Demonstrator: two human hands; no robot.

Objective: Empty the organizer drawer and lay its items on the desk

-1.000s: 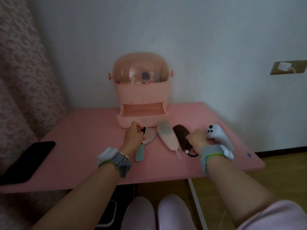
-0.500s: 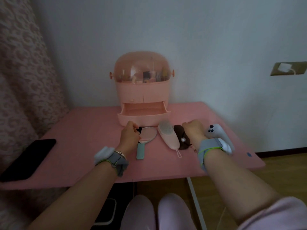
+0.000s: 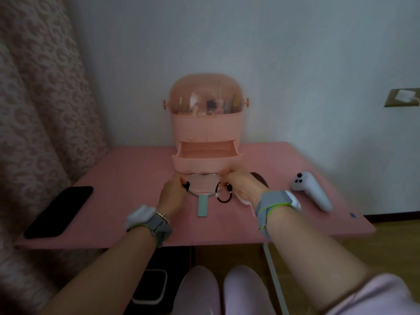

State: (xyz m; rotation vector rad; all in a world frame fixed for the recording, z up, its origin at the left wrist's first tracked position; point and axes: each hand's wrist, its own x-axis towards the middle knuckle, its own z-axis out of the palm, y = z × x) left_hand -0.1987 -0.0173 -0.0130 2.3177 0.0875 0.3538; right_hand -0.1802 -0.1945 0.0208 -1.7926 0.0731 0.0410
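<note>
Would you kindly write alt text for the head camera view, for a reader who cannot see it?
Two bare hands, left hand and right hand, meet over a hand mirror on a pink desk, just before the organizer's open drawer, which looks empty. A black hair tie lies beside the mirror, a phone far left, a white controller right.

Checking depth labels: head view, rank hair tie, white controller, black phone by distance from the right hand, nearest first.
1. Hair tie: on the desk at the right hand, by its fingers toward the person's left.
2. White controller: farther out on the person's right.
3. Black phone: far left desk edge, beyond the left hand.
</note>
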